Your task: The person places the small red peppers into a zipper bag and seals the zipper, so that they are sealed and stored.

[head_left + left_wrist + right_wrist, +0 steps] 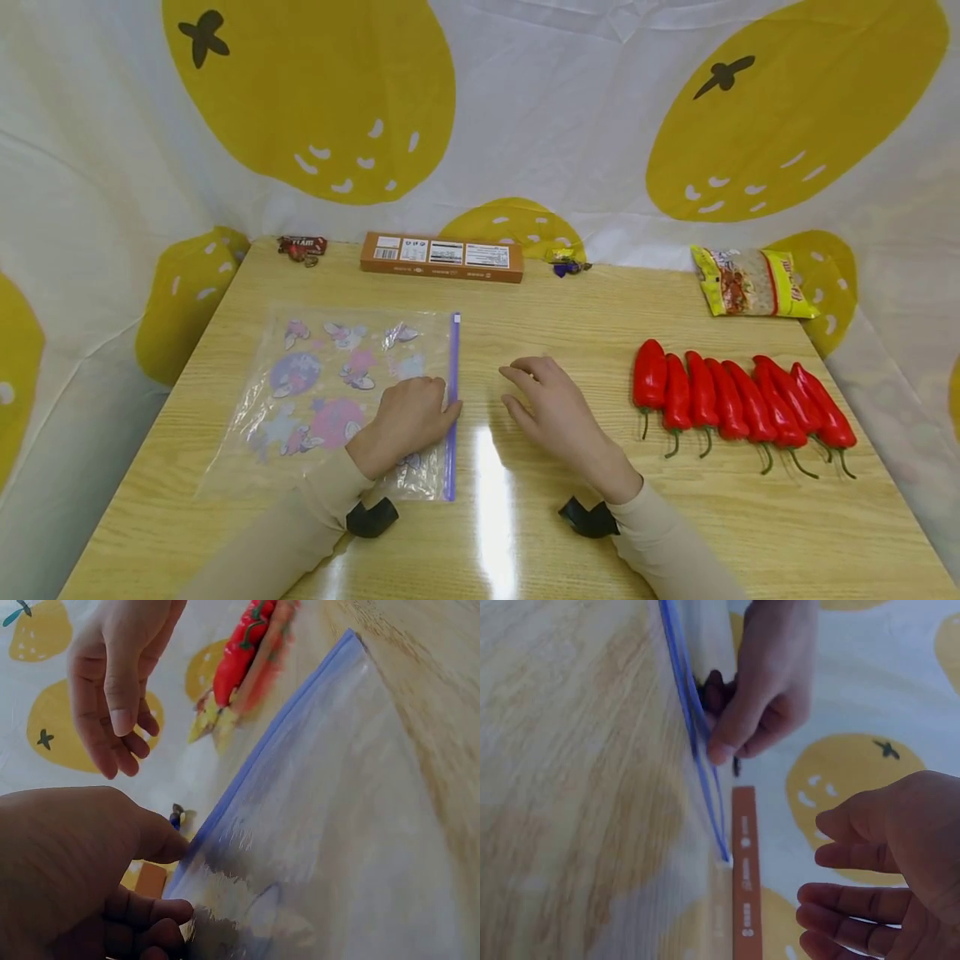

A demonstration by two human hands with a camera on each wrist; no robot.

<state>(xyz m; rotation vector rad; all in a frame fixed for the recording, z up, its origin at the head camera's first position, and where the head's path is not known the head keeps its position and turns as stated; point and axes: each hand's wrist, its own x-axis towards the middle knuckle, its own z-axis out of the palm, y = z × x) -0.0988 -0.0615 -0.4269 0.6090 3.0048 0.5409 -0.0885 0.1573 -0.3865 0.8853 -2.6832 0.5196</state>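
A clear zip bag [292, 375] with pink and blue cartoon prints lies flat on the left side of the table. Its purple zip strip [453, 458] runs along the bag's right edge. My left hand [408, 421] pinches that edge near its middle, thumb on the strip and fingers curled. In the right wrist view the two sides of the strip [682, 697] stand slightly apart beside the left thumb. To the right of the bag, my right hand [558, 417] hovers over the table with loosely bent fingers and holds nothing.
Several red peppers [702, 392] with green stems lie in a row at the right. Along the back are a brown box [441, 258], small wrapped sweets [302, 248], more wrapped sweets [570, 267] and a yellow food packet [750, 283]. A fruit-patterned cloth [540, 125] hangs behind the table.
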